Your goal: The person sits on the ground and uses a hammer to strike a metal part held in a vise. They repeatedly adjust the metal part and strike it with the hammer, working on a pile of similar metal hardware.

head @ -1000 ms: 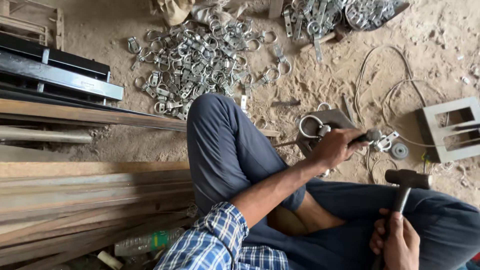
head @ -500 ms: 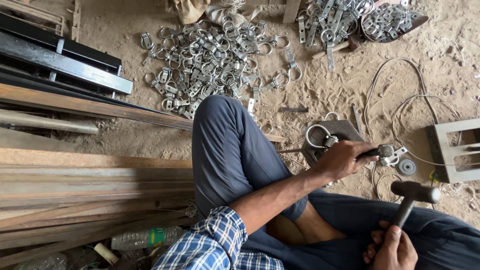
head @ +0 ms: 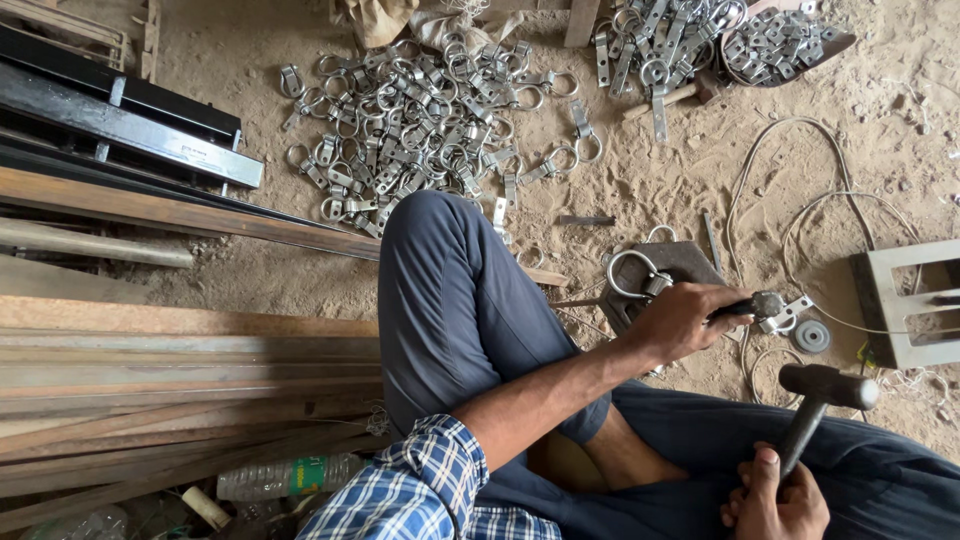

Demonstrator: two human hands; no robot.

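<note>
The person sits on a sandy dirt floor (head: 880, 110) with one knee raised at the centre of the frame.

The left hand (head: 680, 320), right of centre, is closed around the dark handle of a short steel punch tool (head: 745, 308). The tool's rounded metal head points toward the right edge of the frame. It rests just above a bright metal ring clamp (head: 635, 275) that lies on a flat dark steel block (head: 685, 262). The hand touches the block's lower edge.

The right hand (head: 775, 500), at the lower right of the frame, is clamped on the lower end of a dark-handled hammer (head: 815, 400). The hammer's heavy black steel head is raised, below and to the right of the punch tool and apart from it.

A small grey round washer disc (head: 811, 336) lies on the sand just right of the punch head. A grey rectangular metal frame (head: 905, 305) stands at the right edge. Thin pale wire (head: 790, 200) loops across the sand in the upper right.

A large heap of silver ring clamps (head: 420, 110) covers the upper centre. A second heap (head: 690, 40) lies at the top right. Long rusty steel bars and wooden planks (head: 180, 350) fill the left side. A clear plastic bottle (head: 290, 478) lies at the lower left.
</note>
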